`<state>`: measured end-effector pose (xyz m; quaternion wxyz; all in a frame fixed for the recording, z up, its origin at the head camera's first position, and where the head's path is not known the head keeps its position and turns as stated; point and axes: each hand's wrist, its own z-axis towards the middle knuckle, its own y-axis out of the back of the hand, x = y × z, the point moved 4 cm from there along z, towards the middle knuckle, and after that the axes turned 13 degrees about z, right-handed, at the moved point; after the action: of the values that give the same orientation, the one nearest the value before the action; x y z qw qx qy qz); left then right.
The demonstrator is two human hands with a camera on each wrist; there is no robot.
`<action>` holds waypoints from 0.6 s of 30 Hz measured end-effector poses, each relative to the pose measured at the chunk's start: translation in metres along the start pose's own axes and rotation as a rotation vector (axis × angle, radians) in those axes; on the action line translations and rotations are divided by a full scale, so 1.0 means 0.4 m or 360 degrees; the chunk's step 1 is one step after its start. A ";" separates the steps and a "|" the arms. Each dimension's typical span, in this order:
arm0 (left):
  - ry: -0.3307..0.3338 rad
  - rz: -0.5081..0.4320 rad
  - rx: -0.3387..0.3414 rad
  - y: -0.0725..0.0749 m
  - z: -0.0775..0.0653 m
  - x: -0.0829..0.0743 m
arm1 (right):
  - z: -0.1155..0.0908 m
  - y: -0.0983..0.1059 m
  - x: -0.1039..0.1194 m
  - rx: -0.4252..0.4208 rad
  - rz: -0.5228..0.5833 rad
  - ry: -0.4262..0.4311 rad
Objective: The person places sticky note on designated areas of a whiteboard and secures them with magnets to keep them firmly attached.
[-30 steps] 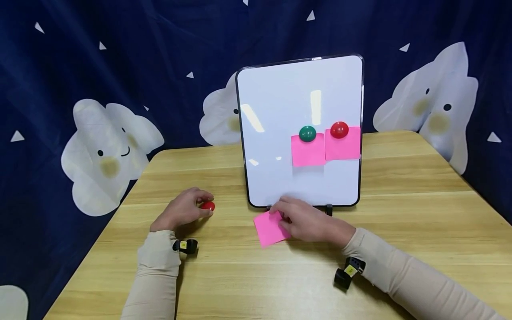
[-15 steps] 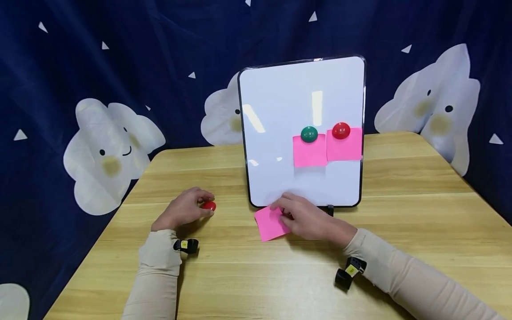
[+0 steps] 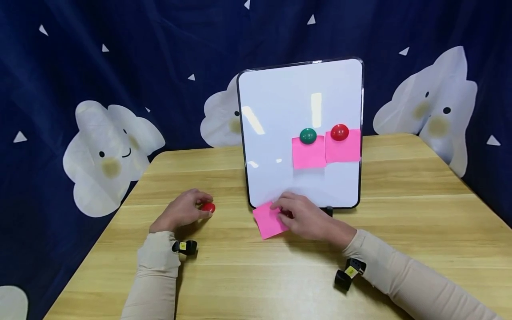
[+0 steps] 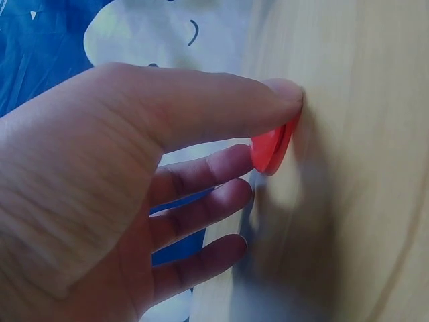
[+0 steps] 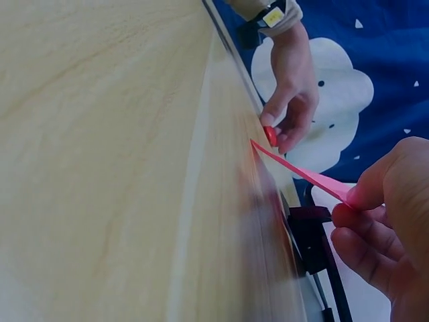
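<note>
On the left of the table, my left hand (image 3: 185, 209) pinches a round red magnet (image 3: 208, 207) between thumb and fingers; the left wrist view shows the magnet (image 4: 269, 149) edge-on, close to the wood. My right hand (image 3: 302, 217) pinches a pink sticky note (image 3: 269, 221) by its right part, in front of the whiteboard's lower edge. Seen from the right wrist, the note (image 5: 312, 176) is nearly edge-on, one corner near the tabletop. The whiteboard (image 3: 272, 111) stands upright, with two pink notes side by side under a green magnet (image 3: 308, 136) and a red magnet (image 3: 339, 132).
The whiteboard rests on a stand with black feet (image 3: 329, 211), one of them close behind my right hand. Under everything is a wooden table (image 3: 224, 275). A dark blue curtain (image 3: 160, 53) with white clouds hangs behind it.
The pink note in my right hand has risen slightly toward the whiteboard's lower edge. My left hand keeps its place with the red magnet.
</note>
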<state>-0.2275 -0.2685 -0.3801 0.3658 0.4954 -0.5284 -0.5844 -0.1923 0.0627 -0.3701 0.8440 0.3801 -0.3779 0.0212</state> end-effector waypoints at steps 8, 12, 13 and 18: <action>0.0013 -0.0008 0.0003 -0.002 -0.010 0.005 | 0.005 0.004 0.010 -0.0044 0.0037 0.0004; 0.0008 -0.0021 -0.0006 -0.001 -0.007 0.005 | 0.010 0.017 0.019 -0.0107 0.0063 0.0064; 0.0008 -0.0029 -0.0007 0.000 -0.006 0.004 | 0.011 0.021 0.021 -0.0127 0.0071 0.0079; 0.0007 -0.0061 0.0009 -0.001 -0.003 0.003 | 0.019 0.049 0.022 -0.0209 0.0096 0.0110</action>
<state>-0.2265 -0.2699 -0.3805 0.3543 0.5076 -0.5198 -0.5888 -0.1972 0.0695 -0.3490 0.8786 0.3113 -0.3604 0.0350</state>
